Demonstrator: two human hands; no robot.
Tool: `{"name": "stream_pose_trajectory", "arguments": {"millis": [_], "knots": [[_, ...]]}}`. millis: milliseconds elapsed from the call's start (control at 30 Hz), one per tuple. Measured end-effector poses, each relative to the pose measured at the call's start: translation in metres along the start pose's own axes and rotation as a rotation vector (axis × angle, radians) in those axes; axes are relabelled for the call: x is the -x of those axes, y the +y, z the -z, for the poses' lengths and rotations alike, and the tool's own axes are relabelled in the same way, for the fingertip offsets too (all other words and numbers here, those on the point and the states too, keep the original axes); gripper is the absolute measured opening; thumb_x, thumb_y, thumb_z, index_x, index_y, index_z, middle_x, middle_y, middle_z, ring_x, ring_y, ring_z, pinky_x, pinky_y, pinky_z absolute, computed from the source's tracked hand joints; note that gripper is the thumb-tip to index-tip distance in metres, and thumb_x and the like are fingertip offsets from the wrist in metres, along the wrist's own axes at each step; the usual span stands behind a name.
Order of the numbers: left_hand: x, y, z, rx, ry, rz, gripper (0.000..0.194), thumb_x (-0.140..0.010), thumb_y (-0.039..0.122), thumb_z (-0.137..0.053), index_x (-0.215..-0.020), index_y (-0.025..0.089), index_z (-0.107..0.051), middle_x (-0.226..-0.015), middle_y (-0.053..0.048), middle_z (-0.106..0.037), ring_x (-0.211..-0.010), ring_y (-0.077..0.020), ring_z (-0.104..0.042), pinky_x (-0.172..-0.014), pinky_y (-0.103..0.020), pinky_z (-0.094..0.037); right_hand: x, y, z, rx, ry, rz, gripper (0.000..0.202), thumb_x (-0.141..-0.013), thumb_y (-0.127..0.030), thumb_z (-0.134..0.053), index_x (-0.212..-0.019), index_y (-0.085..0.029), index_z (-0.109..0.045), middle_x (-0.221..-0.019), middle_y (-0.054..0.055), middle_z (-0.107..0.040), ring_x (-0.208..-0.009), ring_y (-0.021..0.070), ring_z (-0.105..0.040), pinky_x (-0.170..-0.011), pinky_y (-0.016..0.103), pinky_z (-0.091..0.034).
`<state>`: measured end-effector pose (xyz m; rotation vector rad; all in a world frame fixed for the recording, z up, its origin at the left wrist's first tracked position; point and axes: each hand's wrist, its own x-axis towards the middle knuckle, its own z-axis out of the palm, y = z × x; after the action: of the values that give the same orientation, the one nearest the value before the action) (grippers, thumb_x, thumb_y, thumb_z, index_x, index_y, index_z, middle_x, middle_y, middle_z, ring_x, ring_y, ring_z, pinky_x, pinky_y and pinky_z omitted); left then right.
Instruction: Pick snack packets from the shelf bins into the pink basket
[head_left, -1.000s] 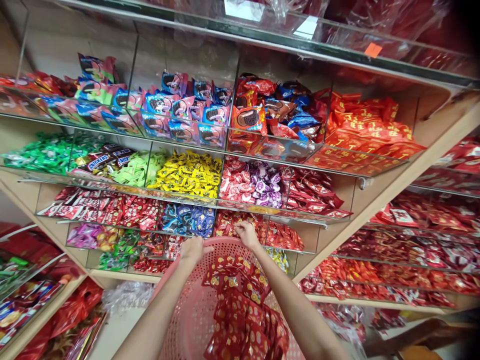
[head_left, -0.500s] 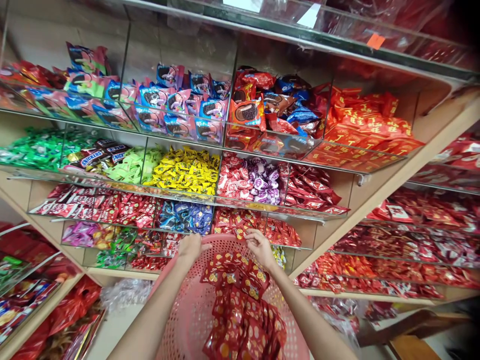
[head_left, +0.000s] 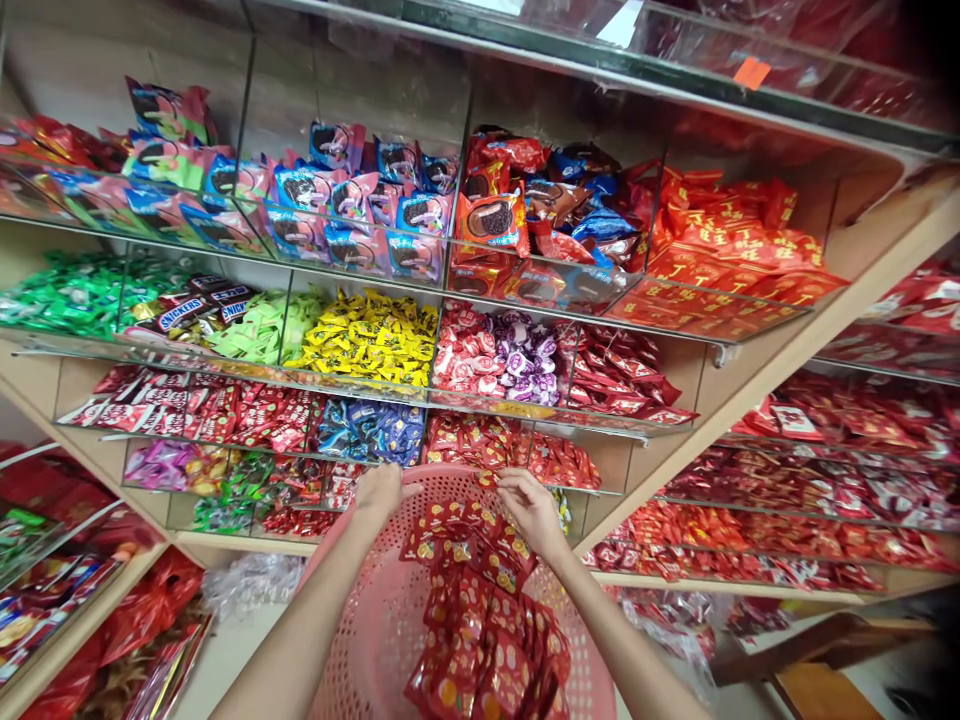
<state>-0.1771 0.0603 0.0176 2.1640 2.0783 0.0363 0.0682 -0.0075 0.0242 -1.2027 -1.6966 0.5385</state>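
A pink perforated plastic basket (head_left: 356, 620) is tilted toward the shelves below me. Inside it lies a heap of red candy packets (head_left: 480, 620) with round orange prints, many in joined rows. My left hand (head_left: 381, 495) is closed around the basket's upper left rim, its thumb along the edge. At the far rim, my right hand (head_left: 529, 500) has its fingers pinched on a small red candy packet (head_left: 487, 479). Directly beyond the rim, a shelf compartment holds similar red packets (head_left: 472, 440).
Glass-fronted shelves (head_left: 360, 270) rise ahead, filled with wrapped sweets such as yellow packets (head_left: 367, 340) and Snickers bars (head_left: 187, 312). A second candy rack (head_left: 825, 480) stands to the right. Clear plastic bags (head_left: 251, 585) lie at floor level, and a wooden piece (head_left: 825, 690) sits lower right.
My right hand has shifted slightly right and down, drawing back a little from the rim. The left hand and basket have hardly moved.
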Motion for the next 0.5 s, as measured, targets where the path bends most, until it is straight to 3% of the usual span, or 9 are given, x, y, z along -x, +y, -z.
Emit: {"name": "stream_pose_trajectory", "arguments": {"millis": [167, 300, 500], "knots": [[-0.001, 0.0, 0.0, -0.016, -0.004, -0.008, 0.066, -0.066, 0.068, -0.031, -0.087, 0.013, -0.06, -0.084, -0.016, -0.062, -0.083, -0.0272, -0.057, -0.068, -0.033, -0.043, 0.013, -0.019, 0.015, 0.277, -0.022, 0.017, 0.019, -0.082, -0.03, -0.039, -0.081, -0.02, -0.055, -0.076, 0.003, -0.053, -0.066, 0.0125, -0.05, -0.061, 0.024, -0.04], [-0.001, 0.0, -0.001, -0.014, 0.004, -0.015, 0.065, -0.066, 0.067, -0.031, -0.086, 0.014, -0.061, -0.085, -0.016, -0.062, -0.084, -0.0271, -0.057, -0.069, -0.034, -0.042, 0.019, -0.025, 0.018, 0.6, -0.109, -0.017, 0.021, -0.084, -0.027, -0.033, -0.081, -0.021, -0.052, -0.077, 0.003, -0.051, -0.065, 0.0122, -0.051, -0.058, 0.023, -0.036], [-0.002, 0.0, -0.002, -0.02, 0.002, -0.014, 0.064, -0.067, 0.067, -0.031, -0.087, 0.013, -0.061, -0.086, -0.016, -0.062, -0.084, -0.0262, -0.057, -0.07, -0.033, -0.042, 0.013, -0.022, -0.01, 1.067, -0.265, -0.195, 0.018, -0.077, -0.007, -0.037, -0.079, -0.018, -0.052, -0.079, 0.007, -0.053, -0.06, 0.0147, -0.054, -0.049, 0.024, -0.031]]}}
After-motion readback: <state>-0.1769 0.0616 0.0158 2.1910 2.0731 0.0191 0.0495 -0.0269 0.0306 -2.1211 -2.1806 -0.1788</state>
